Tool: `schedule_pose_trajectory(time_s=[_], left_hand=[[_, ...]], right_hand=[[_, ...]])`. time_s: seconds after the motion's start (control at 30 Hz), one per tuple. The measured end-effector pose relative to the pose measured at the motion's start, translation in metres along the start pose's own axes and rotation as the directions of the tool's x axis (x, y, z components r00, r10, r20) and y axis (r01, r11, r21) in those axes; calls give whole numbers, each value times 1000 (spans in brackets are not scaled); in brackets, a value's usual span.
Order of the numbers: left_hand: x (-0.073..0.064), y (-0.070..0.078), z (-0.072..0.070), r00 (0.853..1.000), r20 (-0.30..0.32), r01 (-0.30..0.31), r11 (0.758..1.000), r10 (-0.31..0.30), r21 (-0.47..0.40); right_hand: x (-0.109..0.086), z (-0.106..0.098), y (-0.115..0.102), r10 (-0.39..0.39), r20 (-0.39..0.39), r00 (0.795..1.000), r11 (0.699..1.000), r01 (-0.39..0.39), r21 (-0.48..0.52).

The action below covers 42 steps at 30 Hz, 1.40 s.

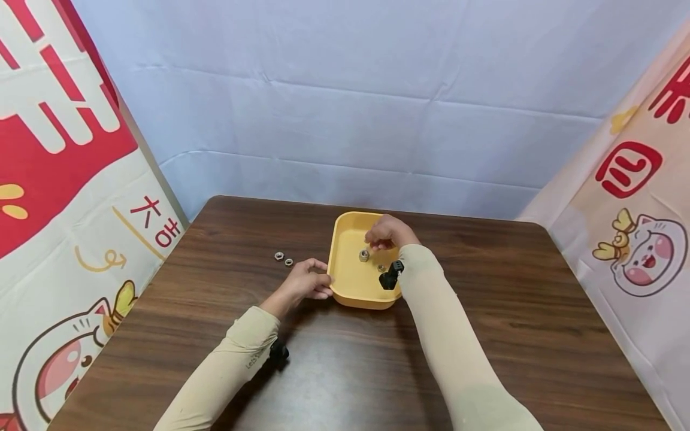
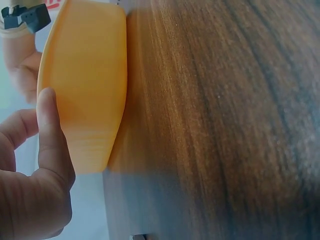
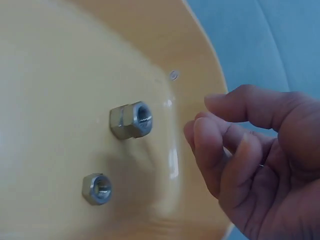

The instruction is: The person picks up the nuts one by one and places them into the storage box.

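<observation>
A yellow tray (image 1: 356, 287) stands on the brown table. My left hand (image 1: 305, 281) pinches its left rim; in the left wrist view one digit lies along the outer wall (image 2: 90, 75) and another passes behind the rim. Above the tray's far right part hovers my right hand (image 1: 389, 232), its fingers loosely bent with nothing between them. Beside those fingertips, one hex nut sits on another as a stack of nuts (image 3: 131, 120). Apart from it lies a smaller hex nut (image 3: 96, 189), also on the tray floor.
Two loose nuts, one larger nut (image 1: 278, 256) and one smaller nut (image 1: 288, 262), lie on the table (image 1: 517, 311) left of the tray. A pale cloth backdrop (image 1: 345, 120) hangs behind the table. Printed cloths hang at both sides.
</observation>
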<state>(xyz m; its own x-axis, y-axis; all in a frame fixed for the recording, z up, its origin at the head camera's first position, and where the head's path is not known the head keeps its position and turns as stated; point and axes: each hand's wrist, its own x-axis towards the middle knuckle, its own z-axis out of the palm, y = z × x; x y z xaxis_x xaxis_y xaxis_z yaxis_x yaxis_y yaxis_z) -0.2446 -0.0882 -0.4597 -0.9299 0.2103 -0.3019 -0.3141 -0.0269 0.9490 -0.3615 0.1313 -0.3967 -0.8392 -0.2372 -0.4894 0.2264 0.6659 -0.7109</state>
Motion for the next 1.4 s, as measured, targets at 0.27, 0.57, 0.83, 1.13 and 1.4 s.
schedule_pose_trajectory(time_s=[0.27,0.57,0.83,1.13,1.4], left_hand=[[0,-1,1,1000,1,6,1000,-6,-6],[-2,3,1,1000,13,26,1000,-26,-1],[0,0,-1,1000,11,19,1000,-19,1],[6,-9,-4,1000,7,11,1000,-11,-16],[0,-2,0,1000,6,20,1000,-20,-19]], right_hand=[[-16,-3,-13,-139,20,990,984,140,-114],[-26,-13,-20,-230,232,945,869,307,-389],[-31,-12,-23,-275,218,936,790,350,-503],[-57,-15,-23,-304,192,933,716,357,-599],[-75,-27,-7,-310,173,935,718,349,-602]])
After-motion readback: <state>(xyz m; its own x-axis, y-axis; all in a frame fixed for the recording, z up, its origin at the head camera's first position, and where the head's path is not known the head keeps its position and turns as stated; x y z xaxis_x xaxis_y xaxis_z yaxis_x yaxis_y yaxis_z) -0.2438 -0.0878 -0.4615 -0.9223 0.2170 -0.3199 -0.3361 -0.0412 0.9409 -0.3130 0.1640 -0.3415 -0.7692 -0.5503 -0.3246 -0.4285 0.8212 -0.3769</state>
